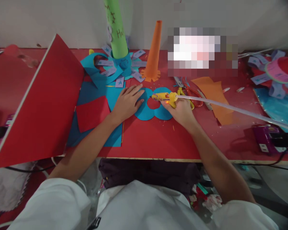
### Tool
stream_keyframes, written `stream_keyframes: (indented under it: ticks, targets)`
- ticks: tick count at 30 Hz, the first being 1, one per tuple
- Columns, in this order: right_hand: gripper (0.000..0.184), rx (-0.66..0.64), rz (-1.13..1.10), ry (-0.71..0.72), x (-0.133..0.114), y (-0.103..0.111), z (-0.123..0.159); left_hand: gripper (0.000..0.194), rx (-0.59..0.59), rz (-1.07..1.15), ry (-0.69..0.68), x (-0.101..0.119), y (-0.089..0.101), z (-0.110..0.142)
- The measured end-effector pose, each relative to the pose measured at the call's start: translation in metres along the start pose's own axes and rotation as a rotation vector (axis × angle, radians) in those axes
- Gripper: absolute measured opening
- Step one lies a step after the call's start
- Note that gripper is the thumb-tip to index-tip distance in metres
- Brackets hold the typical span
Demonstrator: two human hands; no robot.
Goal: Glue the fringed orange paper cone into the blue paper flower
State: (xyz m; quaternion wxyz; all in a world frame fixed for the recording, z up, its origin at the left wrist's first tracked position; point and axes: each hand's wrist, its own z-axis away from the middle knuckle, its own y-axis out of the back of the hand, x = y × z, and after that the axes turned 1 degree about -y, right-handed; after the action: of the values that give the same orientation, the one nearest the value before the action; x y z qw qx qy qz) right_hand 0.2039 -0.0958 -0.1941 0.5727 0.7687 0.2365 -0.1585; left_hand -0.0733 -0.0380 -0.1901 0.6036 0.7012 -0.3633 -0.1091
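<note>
My right hand (182, 112) grips a yellow hot glue gun (163, 96), with a long translucent glue stick (225, 107) running out of its back to the right. The gun's nozzle points left, over a blue flower-shaped paper (144, 112) that has a round hole in its middle. My left hand (128, 101) lies flat with fingers spread, its fingertips at the left edge of the blue shape. Behind the shape stands an orange paper cone (154, 52) with a fringed base.
A green paper tube (118, 30) stands in a blue base with lilac strips. A red board (45, 105) tilts up at left beside blue sheets (112, 137) and a red paper piece (93, 113). Pliers (180, 83), orange paper scraps (217, 99) and a purple power strip (266, 139) lie rightward.
</note>
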Motion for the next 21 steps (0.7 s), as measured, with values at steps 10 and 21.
stream_keyframes:
  ticks: [10,21]
  targets:
    - [0.058,-0.005,0.124,-0.006,0.0059,0.001,0.0025,0.05,-0.025,0.017,0.013,0.0006,-0.0003,-0.0001]
    - [0.058,0.001,0.139,-0.017,0.0042,-0.0004,0.0024,0.049,-0.024,-0.015,0.004,0.001,-0.0001,-0.0001]
